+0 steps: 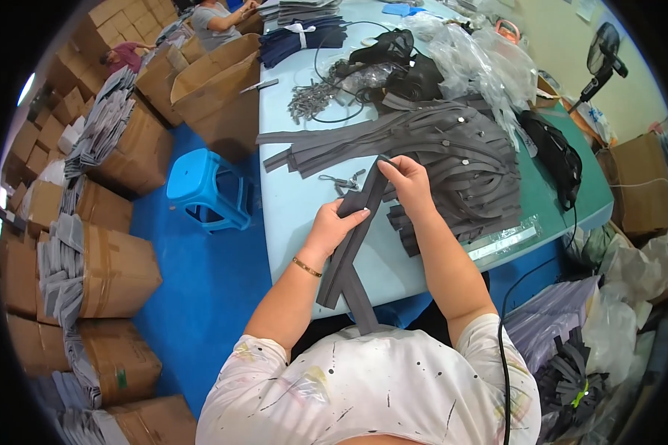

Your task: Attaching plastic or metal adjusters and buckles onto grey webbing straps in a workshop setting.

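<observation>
Dark grey zipper tape (354, 237) lies in both bare hands, to the near left of the heap of grey zipper tapes (471, 167). The right hand (408, 182) pinches its far end between thumb and fingers, just beside the heap's left part. The left hand (332, 228) closes around its middle, thumb on top, farther left of the heap; the right hand is the nearer one to it. The tape's long axis runs aslant: the pinched end points away from the body and toward the heap's upper left, while the lower end slants back toward the left forearm. Below the left hand a second length (360, 300) branches off toward the lap; whether it belongs to the same piece I cannot tell.

Left of the heap, a few loose zipper pulls (341, 180) lie on the pale table (293, 215), and a larger pile of pulls (312, 101) sits beyond its far left. Past the heap are clear plastic bags (482, 63); to its right, a black fabric item (551, 156). At its near right rests a pale flat strip (505, 242). Well to its left stands a blue plastic stool (200, 176).
</observation>
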`<state>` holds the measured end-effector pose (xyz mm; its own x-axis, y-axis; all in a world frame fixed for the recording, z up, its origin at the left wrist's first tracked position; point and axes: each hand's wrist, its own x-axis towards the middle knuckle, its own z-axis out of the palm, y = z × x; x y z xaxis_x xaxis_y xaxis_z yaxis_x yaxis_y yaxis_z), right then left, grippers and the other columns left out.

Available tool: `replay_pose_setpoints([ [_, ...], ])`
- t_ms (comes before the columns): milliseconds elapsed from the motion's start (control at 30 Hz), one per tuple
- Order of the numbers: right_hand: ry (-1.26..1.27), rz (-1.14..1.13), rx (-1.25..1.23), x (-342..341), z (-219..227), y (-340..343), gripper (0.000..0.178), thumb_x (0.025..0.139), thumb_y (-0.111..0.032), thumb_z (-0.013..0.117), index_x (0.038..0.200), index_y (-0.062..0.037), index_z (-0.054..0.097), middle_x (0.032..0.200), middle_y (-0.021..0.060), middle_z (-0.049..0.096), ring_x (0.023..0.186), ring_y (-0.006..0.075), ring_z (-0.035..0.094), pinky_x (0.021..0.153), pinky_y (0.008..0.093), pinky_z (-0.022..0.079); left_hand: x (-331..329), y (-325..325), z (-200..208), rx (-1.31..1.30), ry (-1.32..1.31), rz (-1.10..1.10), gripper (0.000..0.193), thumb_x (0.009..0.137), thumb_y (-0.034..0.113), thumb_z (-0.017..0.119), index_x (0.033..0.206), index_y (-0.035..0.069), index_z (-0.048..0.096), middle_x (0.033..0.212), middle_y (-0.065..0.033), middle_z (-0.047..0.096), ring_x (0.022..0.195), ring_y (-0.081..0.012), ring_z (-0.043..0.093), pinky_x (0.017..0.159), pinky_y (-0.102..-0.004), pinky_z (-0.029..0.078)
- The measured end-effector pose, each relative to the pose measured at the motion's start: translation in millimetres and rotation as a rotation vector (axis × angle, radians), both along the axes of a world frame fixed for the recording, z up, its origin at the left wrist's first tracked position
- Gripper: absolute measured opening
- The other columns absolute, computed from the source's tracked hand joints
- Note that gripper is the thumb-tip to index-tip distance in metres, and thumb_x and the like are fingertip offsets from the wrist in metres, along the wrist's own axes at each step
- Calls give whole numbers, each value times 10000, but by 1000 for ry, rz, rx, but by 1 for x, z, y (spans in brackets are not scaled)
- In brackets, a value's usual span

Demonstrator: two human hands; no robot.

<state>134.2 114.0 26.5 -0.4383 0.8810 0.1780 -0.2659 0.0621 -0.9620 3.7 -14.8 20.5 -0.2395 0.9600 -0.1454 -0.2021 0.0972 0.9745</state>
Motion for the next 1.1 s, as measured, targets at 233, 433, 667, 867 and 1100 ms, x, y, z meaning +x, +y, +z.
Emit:
replay_pose_setpoints([
  [233, -94, -90, 220, 21, 32, 6, 165, 806, -153, 662, 823, 6, 622, 683, -36, 562, 617, 33, 468, 553, 189, 381, -9, 1, -6, -22, 13, 7, 298, 794, 201, 673, 1013, 16, 589, 846, -31, 621, 637, -79, 558, 490, -188, 399],
  [433, -62, -357, 101, 100, 100, 38, 154, 824, -177, 647, 862, -28, 644, 711, -77, 553, 621, -5, 432, 540, 156, 319, -6, 3, 3, 34, -85, -3, 288, 850, 174, 600, 1095, 27, 562, 918, -57, 593, 764, -91, 547, 470, -175, 358],
  [667, -194, -99, 291, 81, 113, -11, 125, 799, -121, 663, 850, -14, 623, 709, -39, 557, 654, 28, 476, 564, 179, 380, 9, -4, 25, 225, -45, 10, 495, 755, 40, 671, 1207, 33, 469, 1157, -104, 566, 699, -82, 554, 527, -193, 420],
  [867, -322, 56, 712, 39, 115, -84, 116, 736, -70, 694, 800, -18, 613, 705, 28, 524, 572, 106, 490, 486, 230, 389, 15, -20, 21, 289, 93, -97, 205, 745, 3, 682, 937, 39, 619, 760, -16, 616, 543, -55, 483, 490, -192, 398],
  [1100, -288, -232, 545, 46, 97, -63, 133, 765, -103, 686, 810, -11, 602, 698, 3, 501, 576, 59, 437, 498, 200, 355, 28, -15, 39, 181, 115, -70, 102, 765, 75, 695, 836, 26, 641, 643, 18, 581, 524, -40, 474, 462, -184, 362],
])
